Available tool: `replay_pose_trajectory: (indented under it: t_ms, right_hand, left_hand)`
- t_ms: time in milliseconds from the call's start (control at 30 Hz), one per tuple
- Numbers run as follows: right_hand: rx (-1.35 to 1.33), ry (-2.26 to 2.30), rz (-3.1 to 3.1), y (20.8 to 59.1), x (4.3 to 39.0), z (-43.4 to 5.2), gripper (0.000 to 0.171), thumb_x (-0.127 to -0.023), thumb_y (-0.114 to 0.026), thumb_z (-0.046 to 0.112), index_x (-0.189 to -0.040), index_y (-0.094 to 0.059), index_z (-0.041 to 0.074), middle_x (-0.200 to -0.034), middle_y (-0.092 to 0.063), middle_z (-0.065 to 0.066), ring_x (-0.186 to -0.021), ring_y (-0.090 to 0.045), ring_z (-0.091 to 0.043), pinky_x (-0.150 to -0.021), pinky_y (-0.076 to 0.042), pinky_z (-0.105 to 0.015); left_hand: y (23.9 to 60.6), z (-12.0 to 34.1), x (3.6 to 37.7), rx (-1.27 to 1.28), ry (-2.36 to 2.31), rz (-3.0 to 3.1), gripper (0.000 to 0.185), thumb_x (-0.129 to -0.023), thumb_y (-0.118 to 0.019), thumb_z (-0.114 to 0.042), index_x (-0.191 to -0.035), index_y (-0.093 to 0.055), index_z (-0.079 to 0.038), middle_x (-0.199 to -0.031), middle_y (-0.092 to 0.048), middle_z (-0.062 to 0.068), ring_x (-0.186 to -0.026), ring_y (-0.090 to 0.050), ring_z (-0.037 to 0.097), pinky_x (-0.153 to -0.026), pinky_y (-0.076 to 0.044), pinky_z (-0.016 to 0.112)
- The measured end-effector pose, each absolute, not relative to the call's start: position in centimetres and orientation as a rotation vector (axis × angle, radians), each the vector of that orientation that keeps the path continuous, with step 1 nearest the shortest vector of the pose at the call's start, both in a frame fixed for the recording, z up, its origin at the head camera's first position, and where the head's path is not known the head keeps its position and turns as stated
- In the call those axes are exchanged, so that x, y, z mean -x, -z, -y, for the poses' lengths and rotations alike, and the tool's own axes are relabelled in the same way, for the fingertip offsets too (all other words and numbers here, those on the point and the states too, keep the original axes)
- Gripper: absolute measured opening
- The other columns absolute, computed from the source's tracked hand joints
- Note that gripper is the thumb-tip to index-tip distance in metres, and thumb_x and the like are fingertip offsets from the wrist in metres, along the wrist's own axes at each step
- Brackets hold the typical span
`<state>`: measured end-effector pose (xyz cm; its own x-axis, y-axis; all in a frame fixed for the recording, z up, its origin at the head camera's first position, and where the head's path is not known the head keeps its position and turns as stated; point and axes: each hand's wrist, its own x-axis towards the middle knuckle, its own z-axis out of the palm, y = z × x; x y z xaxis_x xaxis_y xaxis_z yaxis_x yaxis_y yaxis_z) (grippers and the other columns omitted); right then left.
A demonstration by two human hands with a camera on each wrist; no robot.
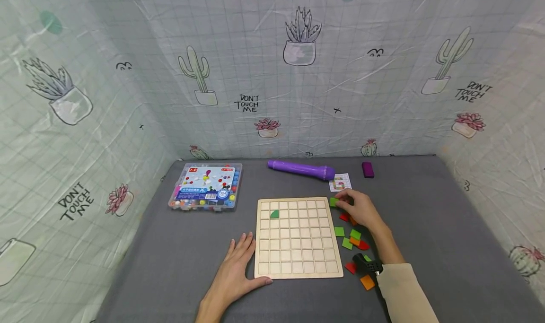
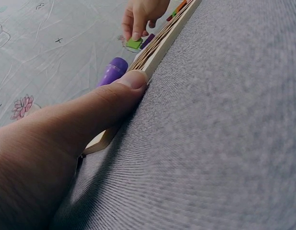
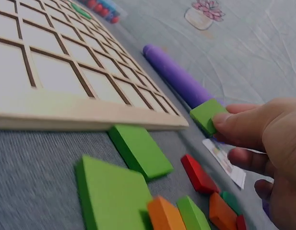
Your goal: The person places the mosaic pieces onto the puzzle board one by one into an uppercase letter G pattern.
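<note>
On the grey felt tabletop (image 1: pixel 426 209), the right hand (image 1: pixel 362 208) pinches a small green square tile (image 3: pixel 207 115), seemingly light and stiff, by its edges, while the left hand (image 1: pixel 236 266) lies flat, steadying the pale wooden grid board (image 1: pixel 297 238).

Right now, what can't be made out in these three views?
- Card print: too small in the head view; the right hand covers part of it in the right wrist view.
- Bead box label: too small to read.
- Wooden board grid: the left wrist view shows only its edge, behind the left hand.
- Green tile: partly under the fingers.
</note>
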<state>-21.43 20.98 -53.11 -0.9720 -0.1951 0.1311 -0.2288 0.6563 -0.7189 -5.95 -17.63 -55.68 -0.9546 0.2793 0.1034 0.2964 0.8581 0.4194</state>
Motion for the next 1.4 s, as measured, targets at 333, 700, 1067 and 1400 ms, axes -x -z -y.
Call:
replay_pose_trajectory:
  t_ms: [333,700,1067,1400]
  right_hand:
    - [-0.406,-1.313,2.795,52.6,21.3,-18.8,0.015,-0.092,-0.073,0.018,-0.105,-0.073,0.009,-0.092,-0.069,-0.005,-0.078,-0.057,-0.013,-0.063,-0.047,-0.023]
    - [-0.464,-1.424,2.785,52.2,21.3,-16.7,0.015,-0.093,-0.073,0.017,-0.106,-0.072,0.011,-0.093,-0.071,-0.005,-0.077,-0.060,-0.013,-0.064,-0.052,-0.023]
    - [-0.530,-1.511,2.762,52.6,21.3,-13.8,0.013,-0.093,-0.072,0.018,-0.105,-0.073,0.011,-0.092,-0.072,-0.004,-0.078,-0.063,-0.011,-0.066,-0.054,-0.022]
    - [-0.593,-1.567,2.756,52.9,21.2,-11.1,0.012,-0.093,-0.073,0.016,-0.104,-0.073,0.010,-0.090,-0.072,-0.003,-0.076,-0.062,-0.010,-0.065,-0.054,-0.020]
  left_hand:
    - [55.5,17.6,5.9,0.446,0.713,3.026,0.112,-0.072,-0.067,-0.081,-0.153,-0.041,-0.008,-0.164,-0.032,0.007,-0.155,-0.025,0.025,-0.129,-0.015,0.046]
    - [55.5,17.6,6.0,0.448,0.722,3.030,0.112,-0.073,-0.066,-0.081,-0.154,-0.040,-0.009,-0.164,-0.031,0.007,-0.155,-0.024,0.025,-0.130,-0.016,0.047]
    - [55.4,17.6,6.0,0.450,0.719,3.040,0.112,-0.073,-0.066,-0.081,-0.154,-0.040,-0.009,-0.164,-0.032,0.007,-0.155,-0.025,0.026,-0.129,-0.017,0.048]
    - [55.5,17.5,6.0,0.444,0.728,3.040,0.111,-0.073,-0.066,-0.080,-0.155,-0.040,-0.009,-0.164,-0.032,0.007,-0.155,-0.025,0.026,-0.130,-0.015,0.047]
